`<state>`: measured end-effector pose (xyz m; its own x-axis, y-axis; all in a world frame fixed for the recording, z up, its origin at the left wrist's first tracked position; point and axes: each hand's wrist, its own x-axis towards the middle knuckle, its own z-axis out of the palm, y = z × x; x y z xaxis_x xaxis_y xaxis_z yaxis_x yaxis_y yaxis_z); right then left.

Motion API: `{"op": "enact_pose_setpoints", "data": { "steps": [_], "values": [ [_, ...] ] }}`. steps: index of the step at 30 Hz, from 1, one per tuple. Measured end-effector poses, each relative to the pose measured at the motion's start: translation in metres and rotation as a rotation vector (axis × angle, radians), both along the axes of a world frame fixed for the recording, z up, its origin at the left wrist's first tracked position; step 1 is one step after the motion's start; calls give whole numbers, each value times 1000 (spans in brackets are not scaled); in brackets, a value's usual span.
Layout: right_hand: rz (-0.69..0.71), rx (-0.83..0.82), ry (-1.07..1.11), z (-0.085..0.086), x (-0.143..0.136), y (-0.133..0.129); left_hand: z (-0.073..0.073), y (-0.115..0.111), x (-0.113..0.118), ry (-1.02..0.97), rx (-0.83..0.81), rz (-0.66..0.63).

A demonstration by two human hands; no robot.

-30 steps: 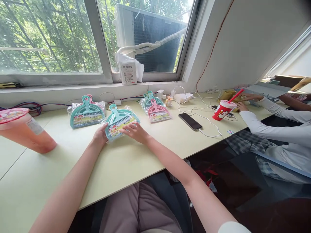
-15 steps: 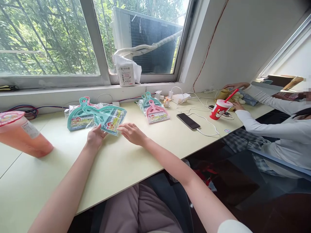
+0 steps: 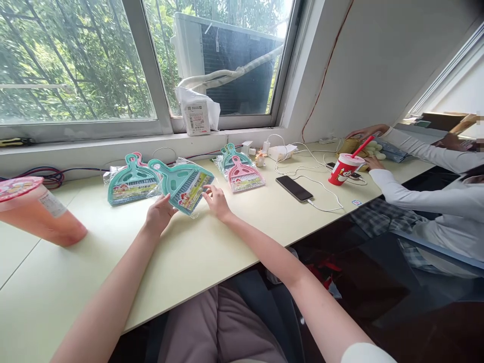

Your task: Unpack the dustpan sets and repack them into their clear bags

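A teal dustpan-and-brush set in clear wrap [image 3: 185, 186] is tilted above the table between my hands. My left hand [image 3: 161, 214] grips its lower left edge. At its right edge, the fingers of my right hand [image 3: 217, 201] are closed on the wrapped set. Behind it on the left lies a wrapped pile of teal and pink sets [image 3: 134, 184]. To the right, a pink set [image 3: 245, 176] rests in front of a teal one [image 3: 232, 157], both in clear wrap.
A large cup of orange-red drink [image 3: 45, 214] stands at left. On the right are a black phone [image 3: 294, 189] with a white cable and a red cup with a straw [image 3: 345, 170]. A person's hands and white sleeves reach over the table's far right. A tissue pack [image 3: 197, 118] sits on the sill.
The held teal set has moved right and turned its front more toward the camera. Both my hands have shifted right, and my right hand has gone from beside the set to holding its edge.
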<state>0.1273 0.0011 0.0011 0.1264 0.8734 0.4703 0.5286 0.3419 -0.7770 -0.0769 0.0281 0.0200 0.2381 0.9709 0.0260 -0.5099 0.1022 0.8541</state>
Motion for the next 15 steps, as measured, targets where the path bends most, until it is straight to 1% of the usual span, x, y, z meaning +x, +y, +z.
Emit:
{"op": "enact_pose_setpoints", "data": {
  "steps": [5,7,9,11,13,15],
  "values": [
    [27,-198,562,-1,1,3,-2,-1,1,12,13,-13],
    [79,-271,719,-1,3,4,-2,-1,1,17,10,-31],
    [117,-338,776,0,4,4,-2,-3,2,20,8,-56],
    [141,-380,757,0,4,4,-1,-4,4,22,6,-65],
    [164,-394,732,0,3,4,0,-4,4,38,-3,-61],
    [187,-385,753,1,3,4,0,-2,4,74,-7,-46]
  ]
}}
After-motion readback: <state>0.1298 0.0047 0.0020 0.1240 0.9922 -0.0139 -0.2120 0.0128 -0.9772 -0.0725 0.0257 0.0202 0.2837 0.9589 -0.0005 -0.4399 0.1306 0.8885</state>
